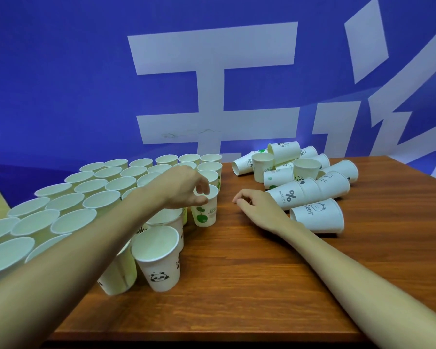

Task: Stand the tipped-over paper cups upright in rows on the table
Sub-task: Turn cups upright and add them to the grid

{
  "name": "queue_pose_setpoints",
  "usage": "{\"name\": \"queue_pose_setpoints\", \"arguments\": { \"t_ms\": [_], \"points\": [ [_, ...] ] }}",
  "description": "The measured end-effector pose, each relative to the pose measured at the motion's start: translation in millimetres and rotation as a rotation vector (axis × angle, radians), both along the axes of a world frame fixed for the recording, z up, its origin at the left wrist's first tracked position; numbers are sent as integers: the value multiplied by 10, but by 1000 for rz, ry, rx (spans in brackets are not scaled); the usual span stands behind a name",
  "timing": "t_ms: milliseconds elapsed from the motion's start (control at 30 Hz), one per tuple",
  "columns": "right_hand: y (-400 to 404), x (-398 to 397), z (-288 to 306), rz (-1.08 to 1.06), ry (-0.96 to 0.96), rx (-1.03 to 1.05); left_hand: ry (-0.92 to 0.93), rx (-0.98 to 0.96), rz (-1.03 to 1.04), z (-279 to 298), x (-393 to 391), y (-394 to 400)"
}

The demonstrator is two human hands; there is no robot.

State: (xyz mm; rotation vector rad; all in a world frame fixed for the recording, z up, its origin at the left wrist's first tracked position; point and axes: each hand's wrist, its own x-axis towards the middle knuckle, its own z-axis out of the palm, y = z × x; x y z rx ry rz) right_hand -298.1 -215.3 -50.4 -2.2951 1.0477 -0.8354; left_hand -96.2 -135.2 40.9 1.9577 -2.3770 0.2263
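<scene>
Pinching the rim of an upright paper cup with green leaf print (204,210), the left hand (184,187) curls its thumb and fingers over the cup's mouth at the right edge of the block of upright cups (86,197), which stand in close rows across the left half of the wooden tabletop (249,273). A panda-print cup (159,258) stands upright at the near corner of that block, just beside the left forearm. The right hand (258,206) rests on the tabletop with its fingers loosely curled and holding nothing, just beside a tipped-over cup marked with a percent sign (287,196). A tipped-over bear-print cup (317,219) lies next to the right wrist. Further back, a heap of tipped-over cups (287,162) lies near the blue wall with white characters (86,84).
</scene>
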Motion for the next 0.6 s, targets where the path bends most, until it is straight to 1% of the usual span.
{"name": "queue_pose_setpoints", "arguments": {
  "t_ms": [133, 200, 233, 267, 333, 400, 433, 500, 567, 600],
  "points": [
    [0, -36, 195, -83, -187, -52, 121, -100, -27, 21, -46, 38],
    [-2, -69, 343, -131, -191, -109, 171, -112, -43, 24, -88, 61],
    [-17, -95, 421, -158, -138, -152, 186, -104, -52, 30, -116, 72],
    [-40, -129, 494, -187, -45, -200, 189, -93, -63, 38, -149, 79],
    [-103, -206, 603, -250, 260, -271, 172, -77, -85, 51, -219, 89],
    [-169, -273, 639, -295, 574, -276, 164, -71, -98, 61, -286, 97],
    [-201, -294, 624, -302, 694, -266, 163, -72, -102, 64, -316, 102],
    [-255, -315, 555, -304, 862, -247, 163, -71, -111, 63, -364, 122],
    [-284, -328, 502, -303, 953, -229, 163, -66, -118, 57, -387, 148],
    [-286, -334, 489, -298, 969, -220, 165, -58, -119, 51, -388, 159]
  ]
}}
